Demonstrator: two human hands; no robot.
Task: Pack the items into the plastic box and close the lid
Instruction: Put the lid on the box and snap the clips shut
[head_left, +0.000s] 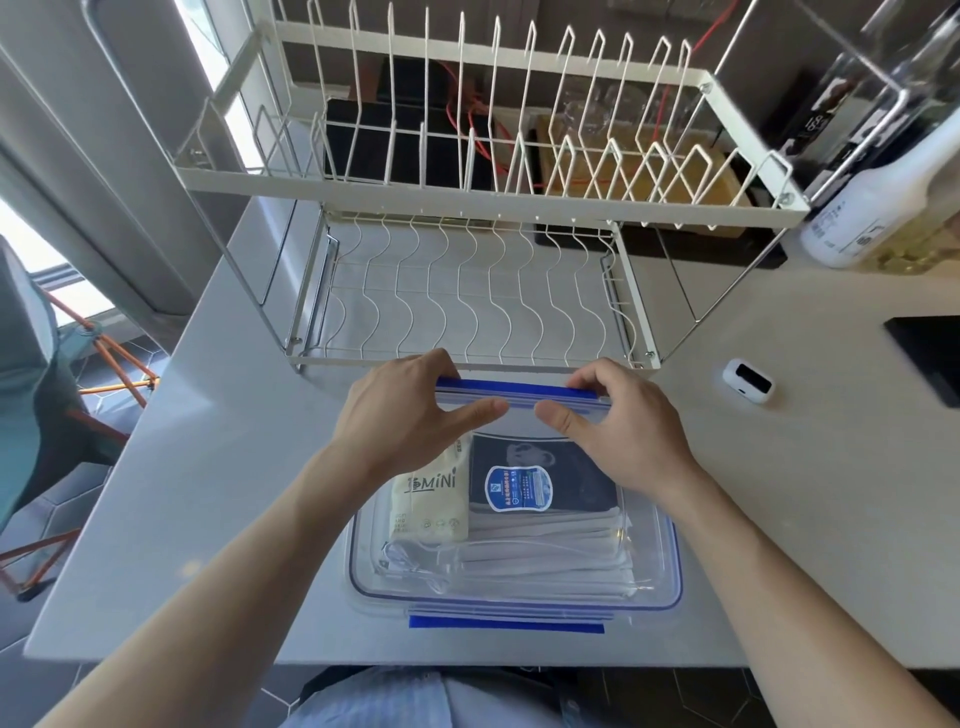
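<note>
Hid the box's far rim (519, 375) behind both hands; cropped the white bottle (878, 208) at right edge.

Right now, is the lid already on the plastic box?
No. The plastic box is open with the packets exposed, and both the left hand and right hand pinch a zip bag.
</note>
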